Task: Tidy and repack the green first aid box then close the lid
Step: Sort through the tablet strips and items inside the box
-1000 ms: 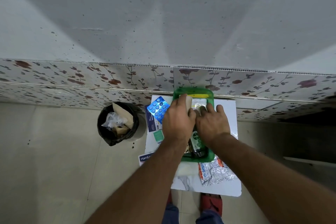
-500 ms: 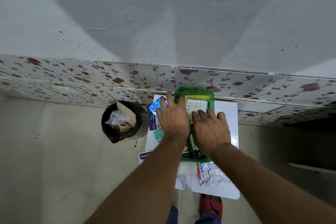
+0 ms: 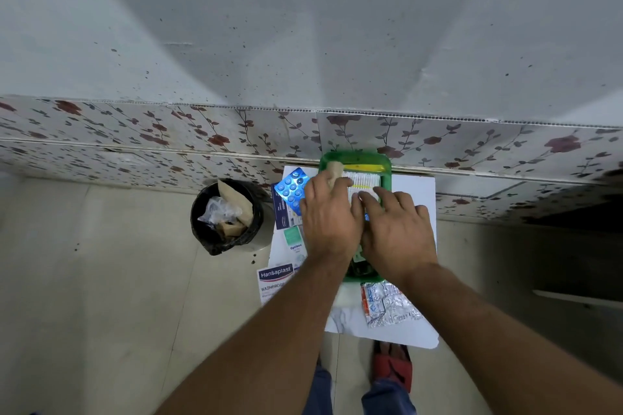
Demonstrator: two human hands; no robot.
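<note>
A green first aid box [image 3: 384, 167] sits open on a small white table [image 3: 414, 192], its far end against the flowered wall. It is a shallow, see-through green plastic tray with rounded corners; a white packet [image 3: 362, 183] and a yellow strip [image 3: 362, 167] show at its far end, and a dark bottle [image 3: 359, 263] at its near end. No lid can be made out.

Both hands lie palm down over the box. The left hand [image 3: 328, 217] has its fingers curled on a tan piece [image 3: 334, 170] at the box's far left corner; the right hand [image 3: 397, 229] lies flat and spread, its grip open, pressing on the contents.

To do this step well, press things level below the rim so a lid can seat.

Left of the box lie a blue pill strip [image 3: 290, 186] and a plaster packet [image 3: 274, 281]; a foil strip [image 3: 387, 305] lies nearer the person. A black bin [image 3: 222, 217] stands on the floor beyond the pill strip.
</note>
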